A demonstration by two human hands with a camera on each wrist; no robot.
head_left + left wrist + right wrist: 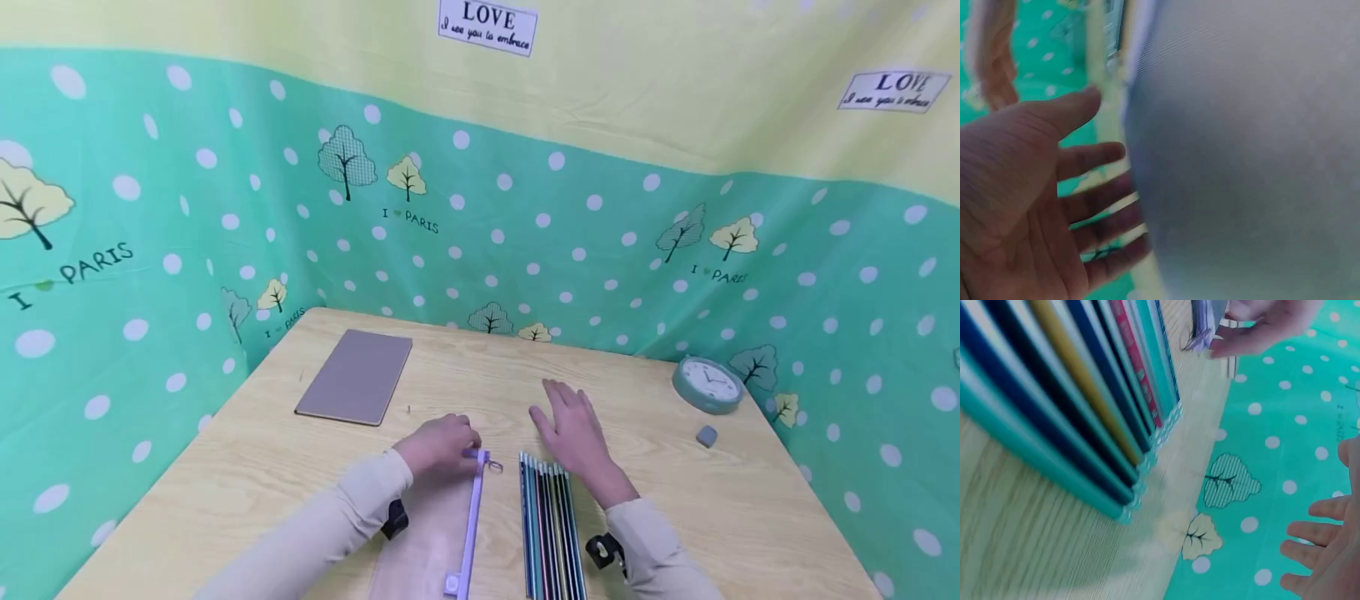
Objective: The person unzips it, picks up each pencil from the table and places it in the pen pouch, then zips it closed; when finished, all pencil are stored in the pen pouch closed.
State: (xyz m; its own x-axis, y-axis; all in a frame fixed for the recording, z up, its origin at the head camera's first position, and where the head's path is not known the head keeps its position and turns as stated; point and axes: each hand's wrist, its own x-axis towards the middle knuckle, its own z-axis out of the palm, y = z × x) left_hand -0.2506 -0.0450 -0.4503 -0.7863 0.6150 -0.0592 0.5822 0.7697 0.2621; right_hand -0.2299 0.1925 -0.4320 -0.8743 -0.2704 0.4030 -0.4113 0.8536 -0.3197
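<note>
A translucent pale-purple zip pouch [420,546] lies at the front of the table, a purple strip along its right edge and a ring pull at its far end. My left hand [442,443] touches the pouch's far end; in the left wrist view its fingers [1100,200] are spread, fingertips against the pouch edge. Right of the pouch lies a row of several slim, pencil-like sticks [551,533] in dark blue, teal, black, gold and red, with pale ends. Just beyond those ends my right hand [576,437] hovers with straight fingers, holding nothing.
A closed grey-mauve notebook [356,377] lies at the back left of the table. At the back right sit a round teal clock [707,385] and a small grey block [707,436]. A polka-dot curtain [525,225] rises behind the table.
</note>
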